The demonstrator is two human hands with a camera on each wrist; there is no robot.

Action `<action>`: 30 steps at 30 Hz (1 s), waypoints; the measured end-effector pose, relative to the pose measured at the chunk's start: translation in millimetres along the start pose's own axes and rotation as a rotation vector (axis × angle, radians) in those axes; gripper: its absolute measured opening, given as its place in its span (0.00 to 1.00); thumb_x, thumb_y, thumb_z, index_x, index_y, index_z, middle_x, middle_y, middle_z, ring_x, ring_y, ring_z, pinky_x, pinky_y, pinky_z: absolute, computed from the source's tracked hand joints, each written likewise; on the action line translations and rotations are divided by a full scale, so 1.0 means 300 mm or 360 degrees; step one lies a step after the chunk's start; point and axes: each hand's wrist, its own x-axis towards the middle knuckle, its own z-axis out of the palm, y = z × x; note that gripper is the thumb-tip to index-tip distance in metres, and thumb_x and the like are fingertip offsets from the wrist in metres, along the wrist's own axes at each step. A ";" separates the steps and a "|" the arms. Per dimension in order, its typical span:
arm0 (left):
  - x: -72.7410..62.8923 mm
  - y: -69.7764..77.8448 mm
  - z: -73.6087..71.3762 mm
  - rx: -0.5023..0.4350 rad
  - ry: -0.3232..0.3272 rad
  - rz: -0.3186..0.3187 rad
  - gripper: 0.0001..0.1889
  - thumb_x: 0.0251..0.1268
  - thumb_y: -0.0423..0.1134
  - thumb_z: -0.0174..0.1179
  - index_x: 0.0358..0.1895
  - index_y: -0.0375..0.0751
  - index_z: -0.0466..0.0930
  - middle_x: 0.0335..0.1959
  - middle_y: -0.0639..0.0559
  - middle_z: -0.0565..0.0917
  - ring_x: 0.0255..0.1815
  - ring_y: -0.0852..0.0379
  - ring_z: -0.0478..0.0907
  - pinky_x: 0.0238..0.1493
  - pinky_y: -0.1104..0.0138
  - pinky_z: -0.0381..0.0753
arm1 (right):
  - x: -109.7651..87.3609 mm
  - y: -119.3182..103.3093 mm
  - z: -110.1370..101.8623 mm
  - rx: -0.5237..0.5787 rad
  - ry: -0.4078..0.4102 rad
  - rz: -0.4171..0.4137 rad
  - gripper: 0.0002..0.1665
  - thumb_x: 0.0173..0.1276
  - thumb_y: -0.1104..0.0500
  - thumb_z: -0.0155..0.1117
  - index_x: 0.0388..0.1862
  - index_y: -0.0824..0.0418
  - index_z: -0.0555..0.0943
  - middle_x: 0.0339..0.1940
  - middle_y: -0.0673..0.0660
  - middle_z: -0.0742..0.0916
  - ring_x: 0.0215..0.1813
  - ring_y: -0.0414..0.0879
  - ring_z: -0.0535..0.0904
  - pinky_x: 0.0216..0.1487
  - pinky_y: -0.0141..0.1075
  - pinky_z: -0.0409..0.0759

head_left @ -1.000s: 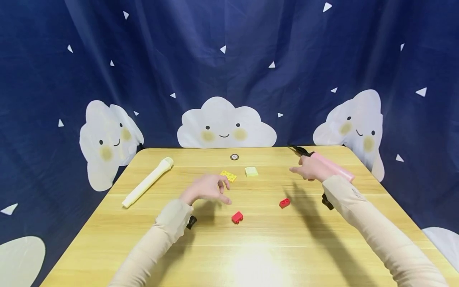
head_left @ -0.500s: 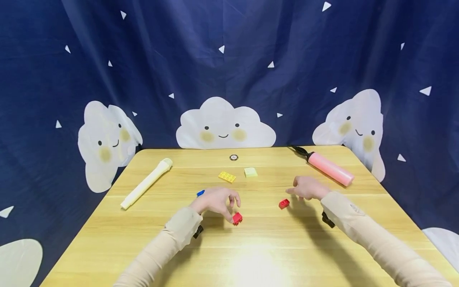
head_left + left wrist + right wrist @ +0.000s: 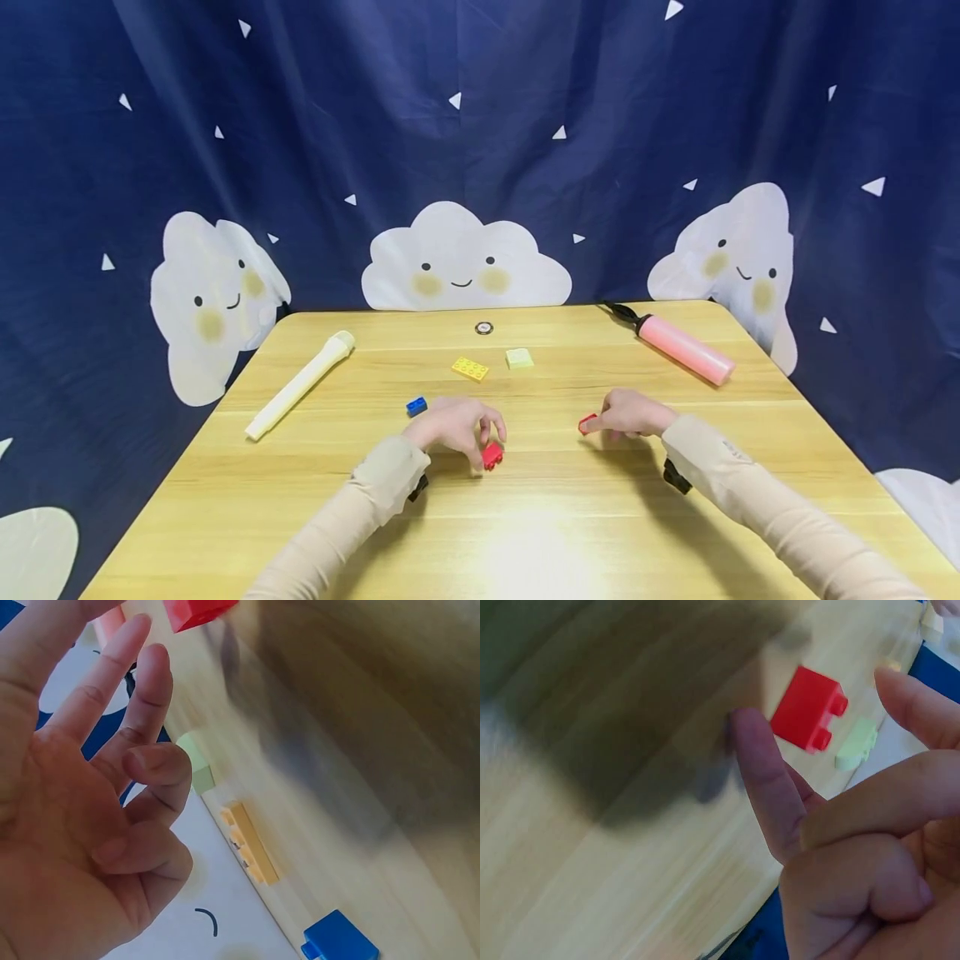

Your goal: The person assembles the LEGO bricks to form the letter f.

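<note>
My left hand (image 3: 453, 429) is over the left red toy brick (image 3: 492, 455), thumb and fingertips right at it. In the left wrist view this brick (image 3: 199, 611) shows at the top edge, and the hand's fingers (image 3: 154, 682) are loosely bent with nothing between them. My right hand (image 3: 630, 414) is at the other red toy brick (image 3: 583, 423). Seen from the right wrist, its straight index finger (image 3: 761, 765) lies right beside that two-stud brick (image 3: 808, 709), while the thumb (image 3: 911, 701) stands apart on the far side. The remaining right fingers are curled.
A blue brick (image 3: 417, 406) lies just beyond the left hand. Farther back are a yellow brick (image 3: 470, 369), a light green brick (image 3: 519, 358) and a dark round disc (image 3: 484, 328). A cream microphone-shaped stick (image 3: 300, 387) lies left, a pink hand pump (image 3: 686, 348) right.
My left hand has moved right and down to the left red brick, uncovering the blue one. My right hand has come down from the pink pump to the right red brick.
</note>
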 end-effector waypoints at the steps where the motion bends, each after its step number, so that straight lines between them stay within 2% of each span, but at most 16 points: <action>1: 0.001 -0.001 0.002 0.0030 0.0004 -0.0002 0.24 0.33 0.38 0.79 0.38 0.63 0.81 0.31 0.61 0.82 0.31 0.65 0.71 0.36 0.67 0.68 | 0.001 -0.001 0.003 0.0008 -0.0016 -0.0009 0.24 0.57 0.44 0.69 0.30 0.64 0.76 0.18 0.54 0.81 0.11 0.34 0.57 0.16 0.26 0.58; 7: 0.011 -0.006 0.015 0.0148 0.0029 -0.0009 0.24 0.31 0.40 0.79 0.38 0.65 0.81 0.26 0.65 0.81 0.27 0.67 0.71 0.33 0.69 0.67 | 0.022 -0.009 0.028 0.0045 0.0020 0.0016 0.24 0.55 0.48 0.72 0.33 0.65 0.74 0.17 0.53 0.79 0.13 0.35 0.58 0.17 0.26 0.59; 14: 0.024 -0.011 0.029 0.0218 0.0048 0.0030 0.22 0.31 0.40 0.78 0.35 0.66 0.82 0.23 0.65 0.80 0.25 0.69 0.69 0.30 0.71 0.66 | 0.043 -0.018 0.053 -0.0042 0.0141 0.0051 0.17 0.57 0.49 0.71 0.20 0.60 0.81 0.08 0.46 0.70 0.11 0.36 0.54 0.15 0.28 0.55; 17: 0.028 -0.010 0.033 0.0251 0.0060 0.0031 0.22 0.32 0.41 0.78 0.34 0.66 0.82 0.22 0.65 0.80 0.24 0.69 0.68 0.29 0.72 0.65 | 0.048 -0.022 0.060 -0.0077 0.0191 0.0026 0.16 0.56 0.50 0.72 0.19 0.60 0.82 0.08 0.48 0.74 0.12 0.36 0.58 0.16 0.28 0.58; 23: 0.035 -0.006 0.038 0.0271 0.0054 0.0025 0.21 0.32 0.41 0.78 0.33 0.68 0.81 0.20 0.68 0.78 0.24 0.70 0.69 0.28 0.72 0.65 | 0.056 -0.027 0.077 -0.0104 0.0248 -0.0012 0.13 0.55 0.53 0.72 0.22 0.60 0.82 0.17 0.53 0.83 0.17 0.39 0.69 0.21 0.29 0.66; 30: 0.040 0.001 0.046 0.0300 0.0090 0.0048 0.18 0.33 0.42 0.77 0.29 0.69 0.81 0.18 0.71 0.77 0.25 0.71 0.68 0.29 0.72 0.64 | 0.065 -0.027 0.088 -0.0135 0.0272 -0.0034 0.11 0.55 0.56 0.72 0.23 0.61 0.80 0.18 0.52 0.82 0.20 0.40 0.72 0.22 0.31 0.69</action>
